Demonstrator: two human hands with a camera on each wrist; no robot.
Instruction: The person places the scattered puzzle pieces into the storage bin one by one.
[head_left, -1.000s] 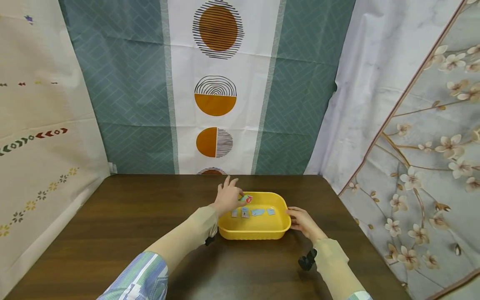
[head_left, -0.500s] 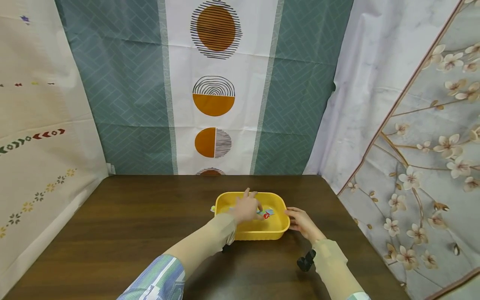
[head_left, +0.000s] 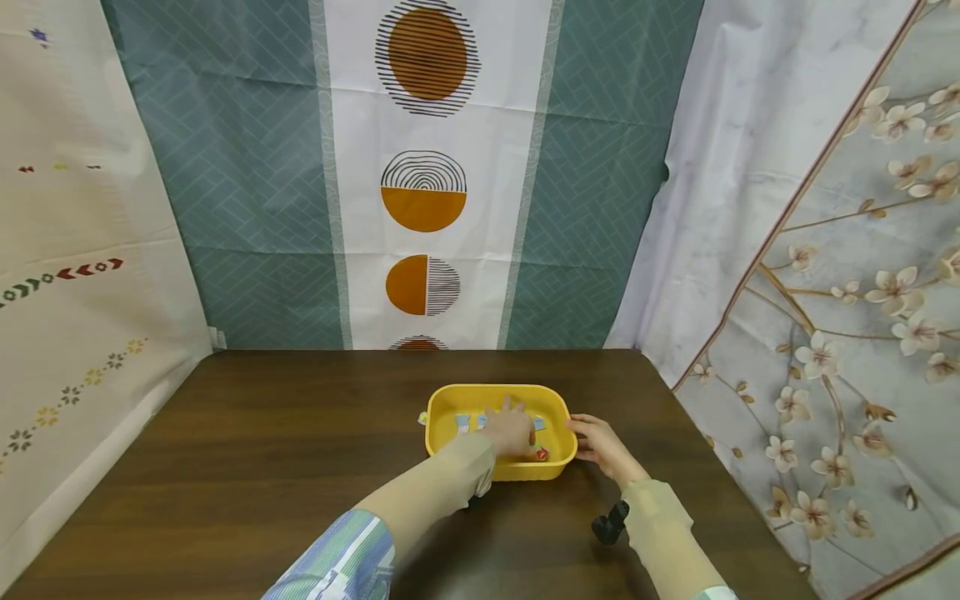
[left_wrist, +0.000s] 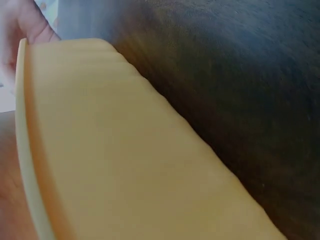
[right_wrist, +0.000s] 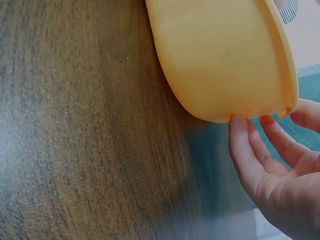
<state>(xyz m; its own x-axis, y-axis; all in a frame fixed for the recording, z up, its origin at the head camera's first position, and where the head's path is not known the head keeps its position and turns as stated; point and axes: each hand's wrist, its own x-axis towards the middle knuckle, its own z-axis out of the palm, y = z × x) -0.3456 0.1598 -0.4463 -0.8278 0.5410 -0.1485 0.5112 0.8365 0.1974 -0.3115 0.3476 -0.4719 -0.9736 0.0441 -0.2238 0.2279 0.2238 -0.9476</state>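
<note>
A yellow plastic tray [head_left: 457, 392] stands on the table, with several small light-blue pieces [head_left: 462, 421] lying in its bottom. My left hand [head_left: 510, 429] reaches down inside it and pinches a small colourful printed piece [head_left: 542, 454] with red on it, close to the near wall. That hand's fingertips are largely hidden from the head view. In the left wrist view the tray's outer wall [left_wrist: 125, 140] fills most of the picture. At the right end, my right hand [right_wrist: 285, 175] holds the tray, its bent fingertips on the outer wall and the topmost one at the rim.
Just outside the tray's left end lies a small yellow-and-white thing [head_left: 423, 418]. The dark wooden table [head_left: 262, 442] reaches back to a green and white curtain [head_left: 247, 208]. Patterned cloths hang on both sides, the right one with flowers [head_left: 817, 358].
My left hand has moved right and down into the tray with the colourful piece, from over its far left part to near its front wall. The right hand stays at the right end.
</note>
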